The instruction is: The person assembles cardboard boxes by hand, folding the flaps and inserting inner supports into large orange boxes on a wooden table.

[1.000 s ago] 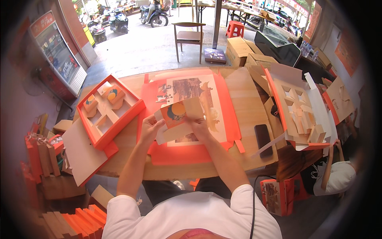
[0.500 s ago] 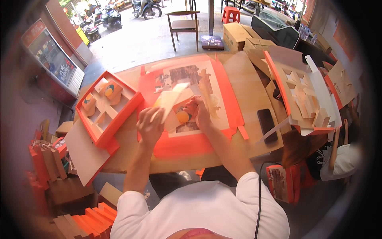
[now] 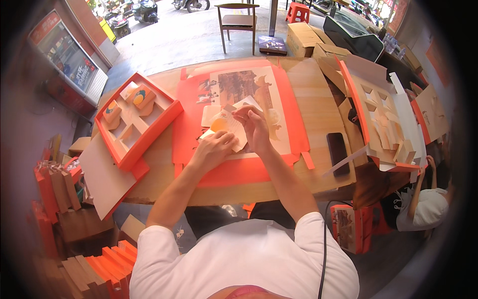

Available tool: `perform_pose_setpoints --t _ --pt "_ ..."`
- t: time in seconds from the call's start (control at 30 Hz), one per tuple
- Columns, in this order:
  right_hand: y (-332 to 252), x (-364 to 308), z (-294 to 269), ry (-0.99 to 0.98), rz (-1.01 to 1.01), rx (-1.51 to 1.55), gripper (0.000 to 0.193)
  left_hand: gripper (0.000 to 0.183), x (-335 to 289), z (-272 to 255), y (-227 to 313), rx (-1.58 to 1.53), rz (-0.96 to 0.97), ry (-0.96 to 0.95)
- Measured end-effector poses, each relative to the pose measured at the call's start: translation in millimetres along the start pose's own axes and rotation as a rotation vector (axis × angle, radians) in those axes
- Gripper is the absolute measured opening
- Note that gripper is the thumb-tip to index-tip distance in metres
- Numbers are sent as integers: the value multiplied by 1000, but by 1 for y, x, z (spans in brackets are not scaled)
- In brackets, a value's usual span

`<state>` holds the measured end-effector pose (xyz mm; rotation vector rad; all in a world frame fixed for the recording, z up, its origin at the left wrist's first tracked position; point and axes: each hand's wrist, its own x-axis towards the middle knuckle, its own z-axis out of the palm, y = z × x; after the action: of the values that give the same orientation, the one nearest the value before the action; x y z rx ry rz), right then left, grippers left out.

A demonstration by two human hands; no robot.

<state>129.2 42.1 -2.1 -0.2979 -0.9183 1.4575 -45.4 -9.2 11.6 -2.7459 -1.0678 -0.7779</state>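
Both hands have slid a little farther across the table since half a second ago, and the small card piece now lies flatter under them. The left hand (image 3: 215, 147) is curled, with its fingers bent down and pressing on the near left end of the small card piece (image 3: 230, 125). The right hand (image 3: 255, 127) is partly closed too, and its finger and thumb pinch the far right edge of the same piece. So both hands are grasping the card piece, not letting go. The card piece is pale with an orange round spot on it. Its long side runs from near left to far right, and its pointed white corner sticks out toward the far side. It lies on the big orange flat box sheet (image 3: 219, 169), which is spread open in the middle of the wooden table (image 3: 318, 104). To the left sits an orange tray box (image 3: 130, 149) with little boxes inside, well apart from the hands. To the right lies a dark phone (image 3: 338, 152), and past it stands a tall open box with card dividers (image 3: 383, 119).
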Motion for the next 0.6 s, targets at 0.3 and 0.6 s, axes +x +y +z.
perform_pose_setpoints --t 0.3,0.6 --pt "31 -2 -18 -147 102 -735 36 16 -9 -10 -18 -139 -213 -86" --pt "23 -7 -4 -246 59 -872 40 20 -5 -79 -18 -169 -460 -141"
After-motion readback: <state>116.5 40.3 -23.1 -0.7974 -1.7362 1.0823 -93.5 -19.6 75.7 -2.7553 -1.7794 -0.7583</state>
